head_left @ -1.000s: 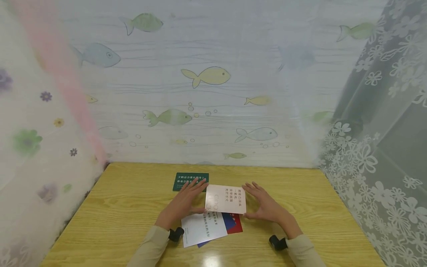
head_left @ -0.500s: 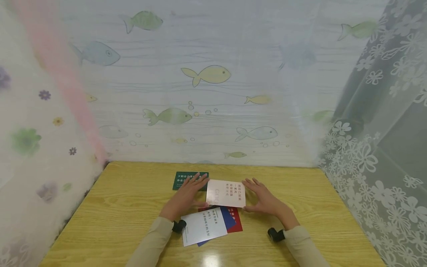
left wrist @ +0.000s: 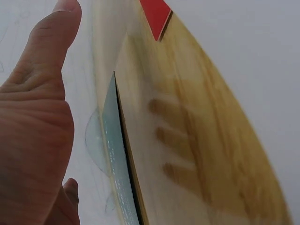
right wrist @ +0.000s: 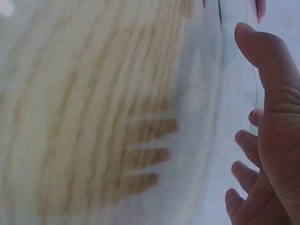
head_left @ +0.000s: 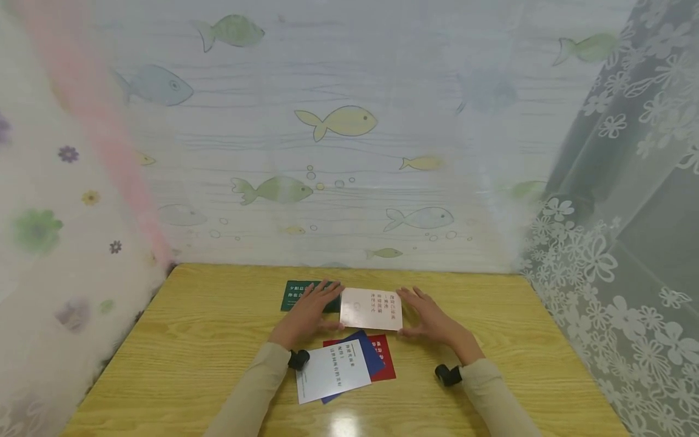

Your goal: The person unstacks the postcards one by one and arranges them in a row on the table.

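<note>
A pale pink card [head_left: 371, 308] with red print lies between my two hands on the wooden table [head_left: 207, 340]. My left hand [head_left: 308, 311] flanks its left edge with straight fingers, and the thumb touches the card's near left corner. That hand partly covers a dark green card [head_left: 295, 294]. My right hand [head_left: 431, 318] flanks the right edge, fingers straight too. In the left wrist view the open palm [left wrist: 33, 140] hovers over the table beside the green card's edge [left wrist: 115, 154]. The right wrist view shows straight fingers [right wrist: 267, 154] above the wood.
Nearer me lies a small pile: a white card [head_left: 332, 371] on top, a blue card [head_left: 367, 355] and a red card [head_left: 383, 359] beneath. Fish-patterned sheeting [head_left: 338, 152] closes the table's far side, and lace curtains [head_left: 611, 273] hang on the right.
Both hands and the pink card have moved away from me toward the far edge. The red and blue cards beneath are more uncovered, and my left hand covers more of the green card.
</note>
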`<state>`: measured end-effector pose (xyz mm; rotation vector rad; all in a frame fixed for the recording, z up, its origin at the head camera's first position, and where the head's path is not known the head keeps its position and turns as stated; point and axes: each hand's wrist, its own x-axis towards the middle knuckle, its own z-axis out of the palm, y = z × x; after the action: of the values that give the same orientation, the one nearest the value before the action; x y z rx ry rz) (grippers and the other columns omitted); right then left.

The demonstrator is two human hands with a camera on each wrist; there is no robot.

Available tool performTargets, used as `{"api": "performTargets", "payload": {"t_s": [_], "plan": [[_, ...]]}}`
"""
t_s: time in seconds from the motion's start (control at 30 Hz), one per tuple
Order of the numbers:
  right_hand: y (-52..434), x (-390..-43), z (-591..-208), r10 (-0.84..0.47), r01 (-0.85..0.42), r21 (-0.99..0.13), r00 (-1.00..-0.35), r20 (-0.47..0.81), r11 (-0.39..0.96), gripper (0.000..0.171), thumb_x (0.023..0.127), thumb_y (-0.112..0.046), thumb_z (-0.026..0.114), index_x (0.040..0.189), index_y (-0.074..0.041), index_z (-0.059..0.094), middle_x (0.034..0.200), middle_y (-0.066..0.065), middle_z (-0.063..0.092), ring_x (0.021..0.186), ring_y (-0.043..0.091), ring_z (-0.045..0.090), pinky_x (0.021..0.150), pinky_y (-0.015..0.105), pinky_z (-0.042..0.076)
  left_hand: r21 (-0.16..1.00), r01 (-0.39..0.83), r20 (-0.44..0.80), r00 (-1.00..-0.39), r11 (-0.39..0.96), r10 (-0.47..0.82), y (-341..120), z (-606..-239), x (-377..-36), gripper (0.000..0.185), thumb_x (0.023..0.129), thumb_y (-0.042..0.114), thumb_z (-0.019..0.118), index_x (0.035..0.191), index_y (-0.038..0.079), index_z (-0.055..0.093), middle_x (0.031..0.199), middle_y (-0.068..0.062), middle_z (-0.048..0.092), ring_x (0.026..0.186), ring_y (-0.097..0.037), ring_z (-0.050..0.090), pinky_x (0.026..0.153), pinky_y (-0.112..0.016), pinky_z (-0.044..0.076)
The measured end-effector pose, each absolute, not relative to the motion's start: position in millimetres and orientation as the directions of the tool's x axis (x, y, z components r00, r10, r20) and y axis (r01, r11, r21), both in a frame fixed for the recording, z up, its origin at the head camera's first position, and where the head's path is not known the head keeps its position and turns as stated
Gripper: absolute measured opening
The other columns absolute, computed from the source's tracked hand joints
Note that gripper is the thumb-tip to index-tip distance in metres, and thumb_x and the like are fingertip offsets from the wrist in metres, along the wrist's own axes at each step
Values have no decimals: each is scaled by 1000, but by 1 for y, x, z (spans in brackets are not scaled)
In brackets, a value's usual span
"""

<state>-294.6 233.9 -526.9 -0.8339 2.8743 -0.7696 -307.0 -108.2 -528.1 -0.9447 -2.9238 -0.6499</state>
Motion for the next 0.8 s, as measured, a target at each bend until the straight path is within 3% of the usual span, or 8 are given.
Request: {"api": "performTargets", "payload": {"t_s": [0.8], "plan": [[233, -322, -530, -505, -434, -487, -863, -17, 758, 89, 87, -30, 81, 158, -3, 34, 163, 26, 28, 150, 55, 16, 118, 72, 20, 421, 504, 47, -842, 754, 537, -105, -536, -330, 91, 89, 54, 72, 161, 16, 32, 167, -4, 31, 157, -32, 15, 128, -53, 13]]}}
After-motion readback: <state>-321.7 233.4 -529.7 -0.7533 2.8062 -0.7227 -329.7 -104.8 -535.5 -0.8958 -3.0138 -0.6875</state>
